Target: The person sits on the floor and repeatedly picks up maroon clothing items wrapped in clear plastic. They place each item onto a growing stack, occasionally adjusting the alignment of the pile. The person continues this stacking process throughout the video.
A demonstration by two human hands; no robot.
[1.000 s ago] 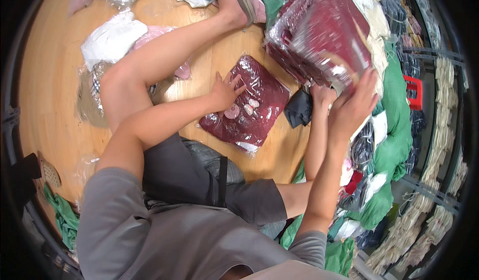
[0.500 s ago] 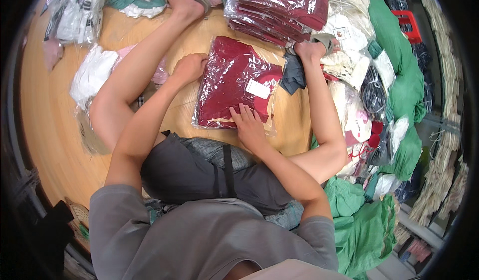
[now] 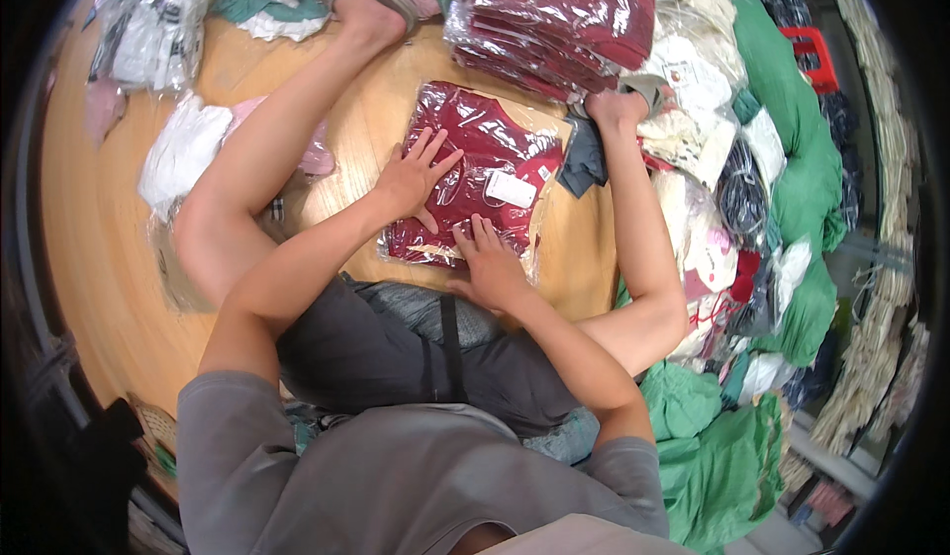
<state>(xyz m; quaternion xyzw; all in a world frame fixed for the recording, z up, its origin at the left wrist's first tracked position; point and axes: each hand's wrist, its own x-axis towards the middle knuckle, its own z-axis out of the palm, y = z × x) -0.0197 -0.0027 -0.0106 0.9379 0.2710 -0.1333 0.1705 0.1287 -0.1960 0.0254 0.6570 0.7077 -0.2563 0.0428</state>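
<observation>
A folded dark red garment in a clear plastic bag (image 3: pixel 475 130) lies flat on the wooden surface between my legs. A white tag (image 3: pixel 511 189) shows on its right part. My left hand (image 3: pixel 411 181) rests on the bag's left side, fingers spread. On the lower edge lies my right hand (image 3: pixel 491 266), its fingers stretched over the plastic and holding nothing. Just beyond the bag is a stack of similar bagged dark red garments (image 3: pixel 549 21), with a round pink label on the top one.
Bagged white and pale clothes (image 3: pixel 698 80) are heaped along the right, beside green sacking (image 3: pixel 802 199). A small dark folded cloth (image 3: pixel 582 154) sits by my right foot. White bagged items (image 3: pixel 183 154) lie outside my left leg. A red plastic crate (image 3: pixel 811 58) stands far right.
My left hand has moved from the bag's upper left edge down onto its surface, and its fingers have spread. The bag's plastic has shifted slightly; my right hand stays near the lower edge.
</observation>
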